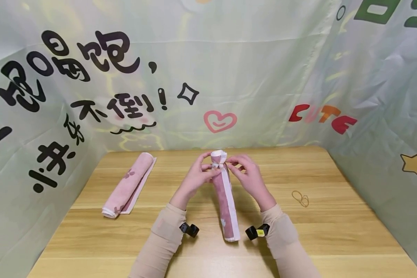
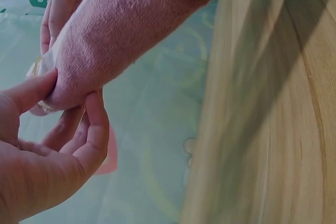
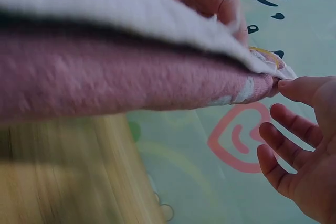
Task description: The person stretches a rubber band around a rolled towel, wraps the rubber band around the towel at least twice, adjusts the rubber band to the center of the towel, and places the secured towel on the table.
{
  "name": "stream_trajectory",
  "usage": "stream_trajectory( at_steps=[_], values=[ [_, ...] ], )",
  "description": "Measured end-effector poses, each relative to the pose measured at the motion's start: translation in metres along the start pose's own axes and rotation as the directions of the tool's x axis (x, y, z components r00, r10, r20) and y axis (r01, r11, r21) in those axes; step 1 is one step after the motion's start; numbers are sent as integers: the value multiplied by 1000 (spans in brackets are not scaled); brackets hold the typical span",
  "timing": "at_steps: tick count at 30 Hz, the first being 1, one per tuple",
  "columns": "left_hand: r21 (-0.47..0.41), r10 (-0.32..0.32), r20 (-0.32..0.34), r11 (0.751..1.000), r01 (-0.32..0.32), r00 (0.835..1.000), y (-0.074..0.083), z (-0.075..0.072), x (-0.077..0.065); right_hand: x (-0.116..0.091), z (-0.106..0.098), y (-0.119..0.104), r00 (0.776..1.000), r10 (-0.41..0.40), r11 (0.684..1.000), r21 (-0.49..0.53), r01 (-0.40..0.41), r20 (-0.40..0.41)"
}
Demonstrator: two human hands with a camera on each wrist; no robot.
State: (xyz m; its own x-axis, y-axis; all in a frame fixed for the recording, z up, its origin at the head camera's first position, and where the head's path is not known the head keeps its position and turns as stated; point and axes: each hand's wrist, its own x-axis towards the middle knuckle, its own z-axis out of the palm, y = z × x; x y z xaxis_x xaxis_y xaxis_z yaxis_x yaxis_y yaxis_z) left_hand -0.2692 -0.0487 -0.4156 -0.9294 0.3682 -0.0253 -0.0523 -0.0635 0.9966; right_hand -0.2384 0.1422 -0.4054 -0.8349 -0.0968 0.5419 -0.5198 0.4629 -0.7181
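A pink towel (image 1: 219, 197) with a white edge is rolled into a long tube, its far end raised and pinched in to a narrow neck. Around that neck runs a thin yellow rubber band (image 3: 260, 50). My left hand (image 1: 197, 173) grips the roll just below the neck, thumb on the near side and fingers behind. On the other side, my right hand (image 1: 247, 173) has its thumb and forefinger together at the band; its other fingers curl loosely in the right wrist view. The exact contact of the right fingertips is partly hidden.
A second rolled pink towel (image 1: 129, 185) lies on the left of the wooden table (image 1: 100, 241). Thin yellow rubber bands (image 1: 304, 198) lie on the right. A printed cloth (image 1: 264, 77) hangs around the back and sides.
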Motion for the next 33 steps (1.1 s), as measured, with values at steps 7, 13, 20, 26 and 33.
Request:
stream_trajectory(
  at_steps=[7, 13, 20, 26, 33],
  values=[
    [13, -12, 48, 1000, 12, 999, -2, -2, 0, 0, 4, 2, 1000, 7, 1000, 1, -7, 14],
    [37, 23, 74, 999, -25, 997, -1, -3, 0, -1, 9, 3, 1000, -11, 1000, -14, 11, 7],
    [110, -4, 151, 994, -13, 989, 3, -8, -4, -3, 10, 5, 998, -40, 997, -64, 43, 54],
    [127, -93, 98, 989, 80, 991, 5, -8, -4, -4, 11, 6, 993, -54, 994, -88, 64, 105],
    [83, -127, -21, 988, 128, 992, -4, -4, 1, -4, 20, 9, 980, -31, 993, -109, 52, 194]
  ],
)
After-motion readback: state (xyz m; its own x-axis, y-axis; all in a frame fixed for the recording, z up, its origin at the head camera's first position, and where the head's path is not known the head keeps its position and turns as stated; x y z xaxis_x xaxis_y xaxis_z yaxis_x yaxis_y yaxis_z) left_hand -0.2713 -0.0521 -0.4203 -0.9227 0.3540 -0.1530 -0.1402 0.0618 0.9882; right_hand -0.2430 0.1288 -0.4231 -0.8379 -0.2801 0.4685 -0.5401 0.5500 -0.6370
